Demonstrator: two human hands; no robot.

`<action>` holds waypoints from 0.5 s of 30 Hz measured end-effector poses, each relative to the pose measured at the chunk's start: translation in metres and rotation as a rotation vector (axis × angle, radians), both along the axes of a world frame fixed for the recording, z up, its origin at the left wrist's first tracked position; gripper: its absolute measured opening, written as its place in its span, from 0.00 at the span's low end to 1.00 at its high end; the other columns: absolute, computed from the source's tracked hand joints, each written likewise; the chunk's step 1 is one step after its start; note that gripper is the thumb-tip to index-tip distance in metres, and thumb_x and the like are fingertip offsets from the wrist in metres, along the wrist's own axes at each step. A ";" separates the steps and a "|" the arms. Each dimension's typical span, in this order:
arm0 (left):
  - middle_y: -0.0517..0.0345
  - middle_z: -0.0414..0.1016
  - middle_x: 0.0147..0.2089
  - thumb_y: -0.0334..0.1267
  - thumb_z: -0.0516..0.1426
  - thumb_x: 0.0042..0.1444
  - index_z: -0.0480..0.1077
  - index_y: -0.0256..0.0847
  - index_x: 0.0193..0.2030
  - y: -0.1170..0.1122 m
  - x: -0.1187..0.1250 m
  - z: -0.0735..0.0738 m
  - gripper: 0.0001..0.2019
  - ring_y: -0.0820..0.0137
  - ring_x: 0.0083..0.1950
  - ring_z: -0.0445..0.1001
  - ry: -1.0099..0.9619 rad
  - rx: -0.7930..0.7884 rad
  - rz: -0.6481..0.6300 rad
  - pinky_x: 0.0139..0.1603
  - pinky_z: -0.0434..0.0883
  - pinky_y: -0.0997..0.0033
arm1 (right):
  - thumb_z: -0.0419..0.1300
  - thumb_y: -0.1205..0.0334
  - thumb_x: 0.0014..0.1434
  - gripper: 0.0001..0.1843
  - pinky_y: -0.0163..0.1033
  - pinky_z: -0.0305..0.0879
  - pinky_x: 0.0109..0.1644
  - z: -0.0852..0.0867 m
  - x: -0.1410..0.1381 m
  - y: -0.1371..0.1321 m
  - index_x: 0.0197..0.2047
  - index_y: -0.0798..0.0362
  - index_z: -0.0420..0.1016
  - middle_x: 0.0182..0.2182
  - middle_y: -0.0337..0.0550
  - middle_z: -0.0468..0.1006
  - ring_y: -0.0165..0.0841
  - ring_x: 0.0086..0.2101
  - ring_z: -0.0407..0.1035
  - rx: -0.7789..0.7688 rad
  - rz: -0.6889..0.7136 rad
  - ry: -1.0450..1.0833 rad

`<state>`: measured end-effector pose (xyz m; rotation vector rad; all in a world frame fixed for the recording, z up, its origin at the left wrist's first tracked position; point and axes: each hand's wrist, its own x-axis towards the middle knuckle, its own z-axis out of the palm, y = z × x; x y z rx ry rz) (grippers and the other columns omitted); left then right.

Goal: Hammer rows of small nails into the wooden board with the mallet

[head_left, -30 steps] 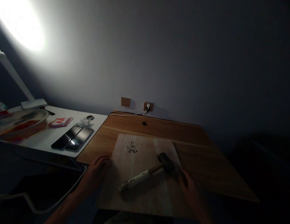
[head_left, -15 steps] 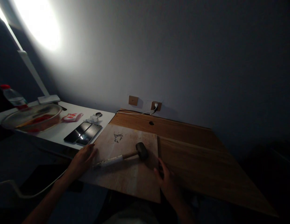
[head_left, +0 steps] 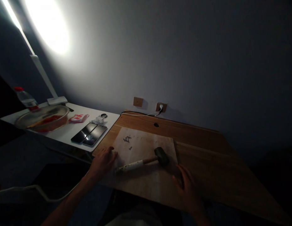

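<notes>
A thin wooden board (head_left: 143, 142) lies on the wooden tabletop, held by its two sides. My left hand (head_left: 102, 164) grips its left edge, fingers closed round it. On the opposite edge, my right hand (head_left: 187, 185) has its thumb on top and its fingers along the side. Between my hands a rubber mallet (head_left: 161, 157) rests on the board, its black head to the right and its worn white handle pointing left. A small heap of nails (head_left: 127, 138) sits near the far left corner, with a few pieces apart from it. Small dark dots line the far edge.
Left of the wooden tabletop (head_left: 207, 169) stands a white table (head_left: 68, 135) with two phones (head_left: 90, 133), a red-and-white packet (head_left: 78, 118), a clear basin (head_left: 45, 119), a bottle (head_left: 27, 99) and a lamp (head_left: 45, 75). A cable runs to the wall socket (head_left: 161, 107).
The board has slid to the right over the tabletop, both hands and the mallet moving with it. Some nails have shifted out of the heap. The view has also turned slightly left.
</notes>
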<state>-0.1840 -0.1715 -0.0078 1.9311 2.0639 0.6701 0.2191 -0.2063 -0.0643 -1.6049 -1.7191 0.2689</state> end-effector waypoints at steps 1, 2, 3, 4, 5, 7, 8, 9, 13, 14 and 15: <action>0.45 0.81 0.48 0.48 0.51 0.66 0.73 0.38 0.53 -0.001 0.010 -0.002 0.19 0.54 0.52 0.79 0.011 -0.002 -0.033 0.55 0.73 0.56 | 0.52 0.44 0.67 0.29 0.63 0.70 0.62 -0.001 0.012 -0.002 0.60 0.57 0.73 0.59 0.64 0.76 0.53 0.58 0.73 -0.005 -0.030 -0.011; 0.45 0.81 0.49 0.47 0.51 0.67 0.73 0.39 0.53 -0.002 0.019 -0.003 0.17 0.55 0.52 0.79 0.015 -0.005 -0.069 0.55 0.73 0.56 | 0.51 0.43 0.67 0.30 0.63 0.70 0.61 -0.001 0.024 -0.006 0.59 0.58 0.73 0.58 0.64 0.77 0.53 0.57 0.73 -0.019 -0.058 -0.019; 0.45 0.81 0.49 0.45 0.52 0.67 0.73 0.39 0.53 -0.004 0.028 -0.006 0.16 0.55 0.52 0.79 0.013 -0.007 -0.108 0.54 0.73 0.56 | 0.51 0.42 0.67 0.31 0.63 0.71 0.61 -0.002 0.038 -0.010 0.58 0.58 0.73 0.57 0.64 0.77 0.53 0.56 0.74 -0.032 -0.089 -0.024; 0.46 0.81 0.49 0.44 0.52 0.67 0.73 0.40 0.53 -0.006 0.036 -0.008 0.15 0.56 0.52 0.79 0.008 -0.002 -0.150 0.54 0.73 0.57 | 0.51 0.40 0.66 0.31 0.63 0.70 0.61 -0.002 0.051 -0.014 0.58 0.57 0.74 0.56 0.63 0.78 0.53 0.56 0.74 -0.047 -0.116 -0.023; 0.46 0.80 0.50 0.43 0.52 0.67 0.73 0.40 0.53 -0.008 0.043 -0.010 0.14 0.57 0.52 0.79 0.002 0.007 -0.194 0.54 0.74 0.58 | 0.51 0.39 0.65 0.32 0.63 0.70 0.61 -0.003 0.064 -0.019 0.57 0.56 0.74 0.55 0.62 0.78 0.53 0.55 0.74 -0.059 -0.146 -0.018; 0.47 0.80 0.51 0.40 0.52 0.67 0.73 0.41 0.54 -0.012 0.054 -0.015 0.14 0.59 0.50 0.79 -0.001 0.028 -0.285 0.52 0.74 0.59 | 0.51 0.36 0.64 0.32 0.62 0.71 0.60 -0.003 0.088 -0.030 0.55 0.54 0.75 0.53 0.60 0.80 0.53 0.54 0.75 -0.082 -0.213 -0.008; 0.47 0.79 0.51 0.39 0.52 0.67 0.73 0.41 0.54 -0.014 0.058 -0.017 0.14 0.59 0.50 0.79 0.006 0.039 -0.325 0.52 0.75 0.59 | 0.51 0.35 0.64 0.33 0.61 0.72 0.59 -0.003 0.098 -0.036 0.54 0.54 0.75 0.52 0.60 0.81 0.53 0.53 0.76 -0.084 -0.251 -0.011; 0.47 0.79 0.50 0.37 0.52 0.67 0.73 0.41 0.54 -0.015 0.061 -0.018 0.13 0.59 0.50 0.78 0.022 0.051 -0.356 0.52 0.75 0.59 | 0.51 0.33 0.63 0.34 0.61 0.73 0.58 -0.002 0.105 -0.041 0.53 0.54 0.76 0.51 0.60 0.82 0.54 0.52 0.76 -0.071 -0.289 -0.020; 0.47 0.78 0.52 0.33 0.55 0.63 0.73 0.40 0.53 -0.007 0.071 -0.015 0.13 0.54 0.54 0.75 0.112 0.126 -0.420 0.55 0.74 0.53 | 0.50 0.29 0.63 0.37 0.58 0.75 0.53 0.013 0.100 -0.055 0.50 0.53 0.79 0.50 0.61 0.82 0.54 0.50 0.77 0.014 -0.388 -0.029; 0.47 0.78 0.53 0.33 0.55 0.63 0.73 0.41 0.55 -0.002 0.074 -0.013 0.14 0.55 0.55 0.75 0.121 0.145 -0.447 0.56 0.74 0.52 | 0.50 0.29 0.63 0.36 0.56 0.76 0.49 0.019 0.088 -0.057 0.50 0.52 0.80 0.48 0.60 0.83 0.53 0.48 0.79 -0.004 -0.366 -0.002; 0.47 0.77 0.55 0.32 0.55 0.63 0.72 0.41 0.56 0.004 0.079 -0.011 0.15 0.56 0.56 0.74 0.124 0.158 -0.482 0.58 0.74 0.53 | 0.49 0.31 0.65 0.34 0.54 0.76 0.48 0.027 0.074 -0.057 0.50 0.50 0.80 0.48 0.58 0.84 0.52 0.47 0.79 -0.043 -0.304 0.046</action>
